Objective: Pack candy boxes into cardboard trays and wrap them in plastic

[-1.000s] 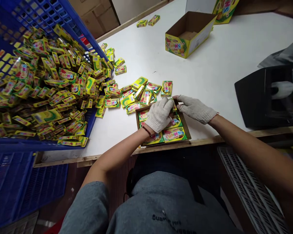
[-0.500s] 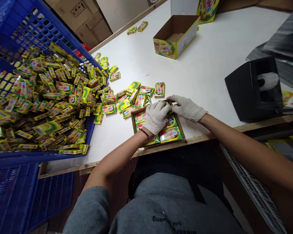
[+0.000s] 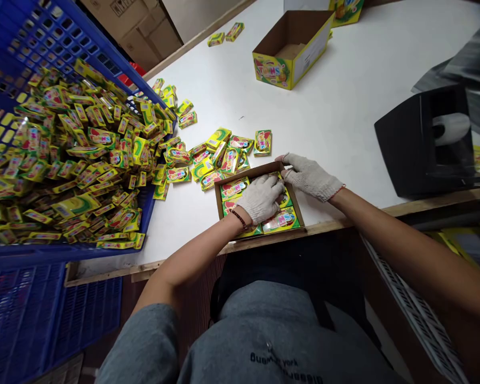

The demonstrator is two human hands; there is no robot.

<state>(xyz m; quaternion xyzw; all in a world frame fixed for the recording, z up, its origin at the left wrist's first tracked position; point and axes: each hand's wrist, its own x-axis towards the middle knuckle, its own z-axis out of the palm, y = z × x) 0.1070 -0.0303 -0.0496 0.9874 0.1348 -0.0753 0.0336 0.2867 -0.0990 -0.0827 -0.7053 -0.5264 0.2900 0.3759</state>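
Observation:
A shallow open cardboard box [image 3: 300, 216] lies at the table's front edge, lined with small yellow-green candy boxes [image 3: 280, 220] lying face up. My left hand [image 3: 262, 198], in a white fingerless-style glove, rests flat on those small boxes with its fingers stretched out and hides some of them. At the far right corner of the cardboard box, my right hand [image 3: 312, 176], gloved the same way, holds the rim between thumb and fingers. A loose pile of the same small boxes [image 3: 220, 154] lies just beyond the box, with a single one [image 3: 262, 143] beside it.
A tipped blue plastic crate [image 3: 104, 58] full of small boxes spills onto the table at left. Farther back stands an open yellow display box [image 3: 292, 64]. A black tape dispenser [image 3: 420, 144] and grey plastic bags [image 3: 472, 80] are at right.
My left hand's fingers have flattened and spread over the small boxes in the cardboard box. My right hand has shifted slightly outward, to the box's corner. The view has tilted slightly.

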